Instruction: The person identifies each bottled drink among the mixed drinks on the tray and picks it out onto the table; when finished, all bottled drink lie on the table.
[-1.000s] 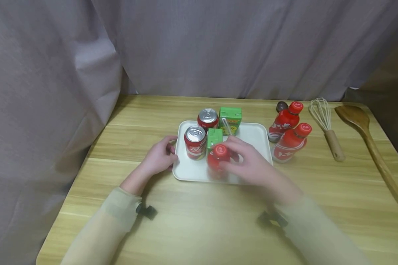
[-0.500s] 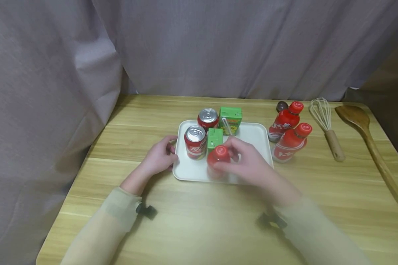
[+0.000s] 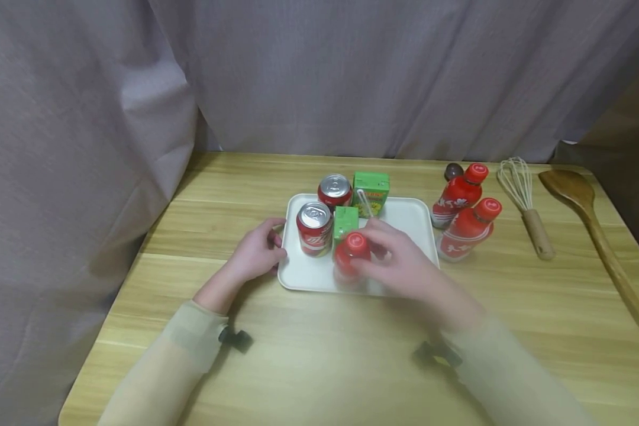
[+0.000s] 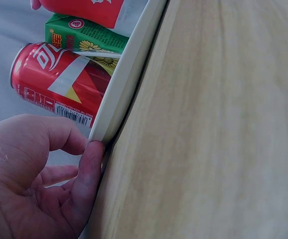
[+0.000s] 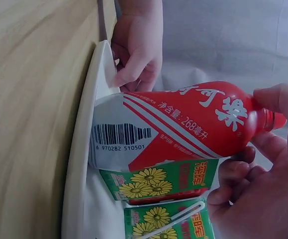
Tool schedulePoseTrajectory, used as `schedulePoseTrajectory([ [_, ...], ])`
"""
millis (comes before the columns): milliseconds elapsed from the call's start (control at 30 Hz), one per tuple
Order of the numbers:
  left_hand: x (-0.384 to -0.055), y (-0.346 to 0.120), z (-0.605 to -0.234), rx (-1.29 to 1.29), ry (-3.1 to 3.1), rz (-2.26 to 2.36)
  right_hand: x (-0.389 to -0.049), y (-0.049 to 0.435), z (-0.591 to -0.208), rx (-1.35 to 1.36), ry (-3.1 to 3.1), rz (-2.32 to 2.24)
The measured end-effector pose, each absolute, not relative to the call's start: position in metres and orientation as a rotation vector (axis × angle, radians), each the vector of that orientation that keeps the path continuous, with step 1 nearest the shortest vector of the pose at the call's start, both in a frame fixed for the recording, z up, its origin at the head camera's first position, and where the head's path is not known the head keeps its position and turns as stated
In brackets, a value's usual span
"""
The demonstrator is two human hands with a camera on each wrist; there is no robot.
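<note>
My right hand [image 3: 402, 263] pinches a red and white cola bottle [image 5: 178, 124] at its neck, just below the cap. The bottle stands on the white tray [image 3: 402, 222], near its front edge. At the tray's left side my left hand [image 4: 39, 172] grips the rim between thumb and fingers. Also on the tray are a front soda can [image 3: 314, 228], a back soda can [image 3: 334, 188], a front green drink carton [image 3: 346, 222] just behind the bottle, and a back green drink carton [image 3: 370, 194] with a straw on its side.
Two more red bottles, a front one [image 3: 465, 231] and a back one [image 3: 456, 198], stand right of the tray. A dark round object [image 3: 453, 171], a whisk [image 3: 527, 207] and a wooden spatula [image 3: 599, 236] lie beyond. A grey curtain [image 3: 319, 77] hangs behind the table.
Almost nothing differs. The right hand and the bottle shift only slightly at the same spot on the tray; the left hand stays on the rim.
</note>
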State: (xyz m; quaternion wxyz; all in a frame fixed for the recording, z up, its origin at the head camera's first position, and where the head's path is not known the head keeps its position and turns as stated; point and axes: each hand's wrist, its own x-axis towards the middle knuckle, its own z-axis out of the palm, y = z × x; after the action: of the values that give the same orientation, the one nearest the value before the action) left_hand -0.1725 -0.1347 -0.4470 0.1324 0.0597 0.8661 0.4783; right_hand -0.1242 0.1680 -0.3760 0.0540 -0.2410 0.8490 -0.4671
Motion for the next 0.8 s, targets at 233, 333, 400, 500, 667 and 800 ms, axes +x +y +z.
schedulePoseTrajectory([
  [233,-0.173,-0.134,-0.448,0.166,2.512,1.387,-0.123,0.169,-0.373,-0.686,2.582,-1.430],
  [333,-0.173,-0.135,-0.449,0.169,2.516,1.384,-0.122,0.167,-0.373,-0.586,2.576,-1.458],
  [400,-0.173,-0.135,-0.450,0.169,2.519,1.383,-0.121,0.164,-0.373,-0.523,2.565,-1.487],
  [500,-0.172,-0.136,-0.450,0.164,2.518,1.382,-0.119,0.161,-0.373,-0.441,2.542,-1.529],
  [667,-0.172,-0.135,-0.449,0.162,2.505,1.378,-0.112,0.154,-0.374,-0.339,2.531,-1.566],
  [800,-0.172,-0.136,-0.448,0.175,2.515,1.401,-0.106,0.148,-0.372,-0.328,2.621,-1.540],
])
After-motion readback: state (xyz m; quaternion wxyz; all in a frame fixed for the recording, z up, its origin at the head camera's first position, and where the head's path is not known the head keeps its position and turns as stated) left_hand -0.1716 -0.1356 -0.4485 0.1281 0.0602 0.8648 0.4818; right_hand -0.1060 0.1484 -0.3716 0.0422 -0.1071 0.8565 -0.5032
